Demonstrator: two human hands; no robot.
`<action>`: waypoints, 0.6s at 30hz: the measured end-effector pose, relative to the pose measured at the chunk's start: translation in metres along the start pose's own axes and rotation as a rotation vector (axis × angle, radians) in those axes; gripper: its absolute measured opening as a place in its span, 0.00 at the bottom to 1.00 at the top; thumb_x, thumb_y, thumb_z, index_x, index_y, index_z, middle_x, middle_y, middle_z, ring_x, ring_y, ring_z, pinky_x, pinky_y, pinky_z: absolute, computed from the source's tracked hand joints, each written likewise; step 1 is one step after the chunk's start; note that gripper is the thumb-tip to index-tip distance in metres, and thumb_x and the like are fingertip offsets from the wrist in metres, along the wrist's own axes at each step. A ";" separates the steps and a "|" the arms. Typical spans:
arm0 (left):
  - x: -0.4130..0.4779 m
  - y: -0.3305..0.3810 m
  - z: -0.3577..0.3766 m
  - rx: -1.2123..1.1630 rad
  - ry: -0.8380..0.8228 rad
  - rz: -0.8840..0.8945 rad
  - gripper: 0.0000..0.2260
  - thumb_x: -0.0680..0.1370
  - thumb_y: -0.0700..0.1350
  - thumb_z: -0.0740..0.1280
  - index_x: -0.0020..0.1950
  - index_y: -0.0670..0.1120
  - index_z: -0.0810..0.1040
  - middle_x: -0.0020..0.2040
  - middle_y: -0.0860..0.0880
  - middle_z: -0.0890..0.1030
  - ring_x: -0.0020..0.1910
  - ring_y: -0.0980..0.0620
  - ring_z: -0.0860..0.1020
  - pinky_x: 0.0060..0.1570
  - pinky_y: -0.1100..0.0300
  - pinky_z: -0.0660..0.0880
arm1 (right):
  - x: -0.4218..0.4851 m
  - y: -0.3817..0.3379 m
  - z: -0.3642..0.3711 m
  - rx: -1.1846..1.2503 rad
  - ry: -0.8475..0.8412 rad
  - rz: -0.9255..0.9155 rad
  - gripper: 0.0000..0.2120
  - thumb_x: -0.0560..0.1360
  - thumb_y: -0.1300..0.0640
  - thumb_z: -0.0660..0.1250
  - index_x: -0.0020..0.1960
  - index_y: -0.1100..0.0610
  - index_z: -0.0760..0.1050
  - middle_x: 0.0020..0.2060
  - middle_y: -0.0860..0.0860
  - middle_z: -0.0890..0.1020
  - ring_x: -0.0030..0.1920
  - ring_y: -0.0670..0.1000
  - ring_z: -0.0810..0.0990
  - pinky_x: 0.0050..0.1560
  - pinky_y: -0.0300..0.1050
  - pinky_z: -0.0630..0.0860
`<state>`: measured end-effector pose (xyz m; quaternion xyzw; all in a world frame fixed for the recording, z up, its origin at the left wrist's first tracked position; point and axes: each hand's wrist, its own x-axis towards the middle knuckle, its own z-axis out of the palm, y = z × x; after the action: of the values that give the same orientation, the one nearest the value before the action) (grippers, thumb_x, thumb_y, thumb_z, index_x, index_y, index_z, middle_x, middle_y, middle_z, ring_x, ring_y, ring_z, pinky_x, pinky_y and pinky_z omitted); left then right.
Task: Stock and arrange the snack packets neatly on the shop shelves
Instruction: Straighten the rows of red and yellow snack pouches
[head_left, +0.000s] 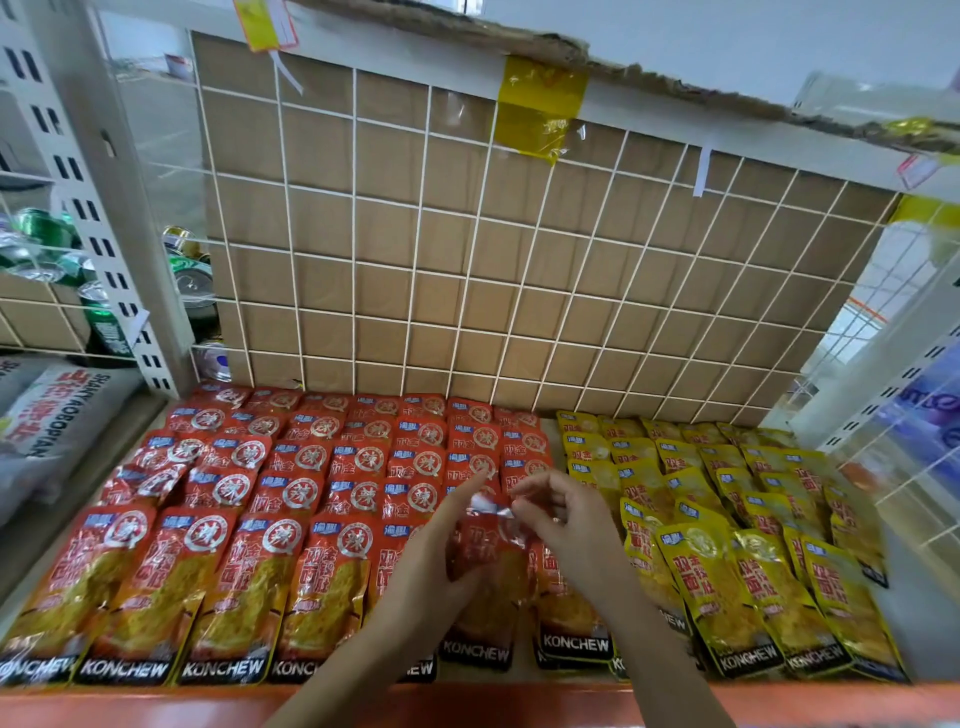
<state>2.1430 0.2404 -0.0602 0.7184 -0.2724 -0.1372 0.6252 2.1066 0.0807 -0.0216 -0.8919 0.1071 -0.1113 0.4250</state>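
- Glossy red foil snack packets (249, 499) lie flat in overlapping rows across the shelf (467, 693), filling it from 9 o'clock to the centre; seven show in the front row, each a rectangle with a black band at its foot.
- Yellow packets (727, 519) of the same crinkled foil fill the 3 o'clock side in similar rows; their count is unclear.
- One red packet (488, 540) sits at centre, held above the red rows near their border with the yellow ones.
- Left hand (441, 561) cradles its lower part, fingers curled around it.
- Right hand (561, 514) pinches its shiny top edge between the fingers.
- White wire grid (467, 249) backs the shelf, brown cardboard (395, 208) behind it.
- Green metal cans (104, 322) stack at 10 o'clock.
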 end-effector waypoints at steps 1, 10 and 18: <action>-0.001 -0.001 -0.001 0.022 0.023 -0.005 0.36 0.73 0.32 0.70 0.68 0.65 0.63 0.65 0.61 0.72 0.57 0.60 0.78 0.51 0.60 0.79 | -0.001 0.005 0.001 -0.032 0.038 -0.006 0.06 0.74 0.56 0.68 0.45 0.45 0.74 0.42 0.40 0.80 0.45 0.37 0.78 0.46 0.31 0.74; 0.000 -0.012 -0.005 0.893 0.049 -0.026 0.31 0.73 0.56 0.69 0.73 0.56 0.60 0.68 0.58 0.63 0.68 0.54 0.59 0.67 0.58 0.54 | -0.010 0.040 0.007 -0.397 0.073 -0.104 0.12 0.76 0.53 0.64 0.58 0.53 0.74 0.54 0.45 0.76 0.55 0.42 0.72 0.60 0.41 0.70; -0.009 -0.028 -0.005 1.095 0.087 0.179 0.27 0.65 0.60 0.74 0.62 0.53 0.75 0.62 0.53 0.76 0.64 0.52 0.65 0.61 0.50 0.70 | -0.014 0.046 0.017 -0.516 -0.013 -0.100 0.16 0.78 0.48 0.60 0.65 0.48 0.68 0.62 0.42 0.70 0.66 0.44 0.65 0.67 0.42 0.59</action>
<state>2.1441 0.2514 -0.0880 0.9174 -0.3379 0.1080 0.1805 2.0937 0.0689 -0.0701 -0.9757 0.0848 -0.0955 0.1783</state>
